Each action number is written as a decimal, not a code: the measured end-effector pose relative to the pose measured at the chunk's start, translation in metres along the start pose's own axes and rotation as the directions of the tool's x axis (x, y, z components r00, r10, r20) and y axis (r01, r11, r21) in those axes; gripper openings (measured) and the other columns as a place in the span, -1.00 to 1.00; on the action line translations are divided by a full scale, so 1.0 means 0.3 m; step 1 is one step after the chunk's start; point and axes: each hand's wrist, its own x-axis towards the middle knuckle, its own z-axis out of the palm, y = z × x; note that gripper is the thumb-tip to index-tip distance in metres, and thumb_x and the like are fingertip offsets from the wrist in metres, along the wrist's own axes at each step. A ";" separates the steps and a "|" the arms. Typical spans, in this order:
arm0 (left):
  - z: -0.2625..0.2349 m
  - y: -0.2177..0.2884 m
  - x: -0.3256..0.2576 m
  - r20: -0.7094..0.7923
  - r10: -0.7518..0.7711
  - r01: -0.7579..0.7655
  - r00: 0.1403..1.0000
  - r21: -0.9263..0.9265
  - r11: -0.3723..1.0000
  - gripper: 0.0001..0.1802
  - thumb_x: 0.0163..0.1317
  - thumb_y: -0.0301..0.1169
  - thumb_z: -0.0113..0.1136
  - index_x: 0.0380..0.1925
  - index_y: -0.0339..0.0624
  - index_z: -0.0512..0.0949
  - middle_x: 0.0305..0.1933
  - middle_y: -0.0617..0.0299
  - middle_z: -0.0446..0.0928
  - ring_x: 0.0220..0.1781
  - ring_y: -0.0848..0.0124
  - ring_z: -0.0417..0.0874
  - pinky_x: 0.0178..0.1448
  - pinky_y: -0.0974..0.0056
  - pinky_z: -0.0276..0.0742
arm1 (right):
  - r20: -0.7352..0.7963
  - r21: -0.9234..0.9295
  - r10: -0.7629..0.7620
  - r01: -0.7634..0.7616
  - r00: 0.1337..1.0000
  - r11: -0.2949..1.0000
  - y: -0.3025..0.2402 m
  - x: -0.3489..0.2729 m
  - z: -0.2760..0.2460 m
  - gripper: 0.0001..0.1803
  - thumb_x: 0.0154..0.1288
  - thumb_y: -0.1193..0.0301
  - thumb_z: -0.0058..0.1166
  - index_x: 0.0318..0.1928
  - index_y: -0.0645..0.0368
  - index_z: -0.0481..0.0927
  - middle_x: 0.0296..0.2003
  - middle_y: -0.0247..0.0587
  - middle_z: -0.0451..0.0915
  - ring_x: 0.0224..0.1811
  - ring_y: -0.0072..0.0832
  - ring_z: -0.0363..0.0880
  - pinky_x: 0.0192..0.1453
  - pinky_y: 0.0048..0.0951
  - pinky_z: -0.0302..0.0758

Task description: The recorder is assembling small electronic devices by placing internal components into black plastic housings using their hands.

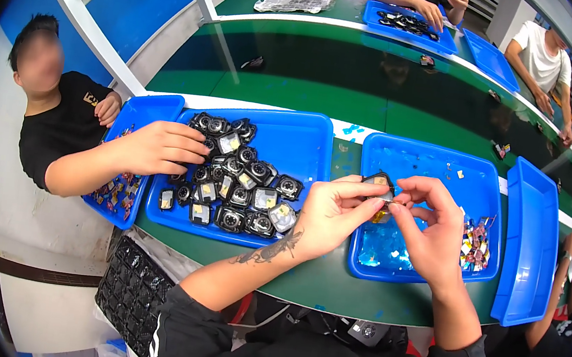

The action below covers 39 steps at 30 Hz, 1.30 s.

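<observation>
Above the near edge of a blue tray [402, 148], my left hand [330, 215] grips a black watch case [380, 181] between thumb and fingers, its pale inside showing. My right hand [438, 227] meets it from the other side, thumb and index finger pinched at the case's lower edge. A small yellow-orange piece [382, 216] shows just beneath the fingertips; its kind is unclear. Several similar black watch cases [234, 172] lie piled in another blue tray [298, 137] to the left. Small colourful flat parts [477, 244] are heaped in the tray's right side.
A co-worker's hand [162, 149] reaches onto the pile from the left, beside a tray of small parts [160, 103]. A blue tray [531, 242] stands at right. Beyond lies a dark green belt [299, 60] with scattered pieces. Other people work across it. A black slotted tray [133, 277] is below.
</observation>
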 end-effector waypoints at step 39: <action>0.003 -0.010 -0.018 -0.058 -0.023 0.014 0.998 -0.148 0.989 -0.57 0.24 -0.63 0.13 0.12 -0.29 0.34 0.01 0.04 0.54 -0.11 0.40 0.67 -0.19 0.40 0.64 | -0.018 0.037 0.117 -0.117 0.993 0.992 0.027 0.007 0.049 -0.54 0.10 0.65 0.21 0.05 0.17 0.48 -0.34 -0.34 0.53 -0.26 -0.65 0.55 -0.23 -0.58 0.56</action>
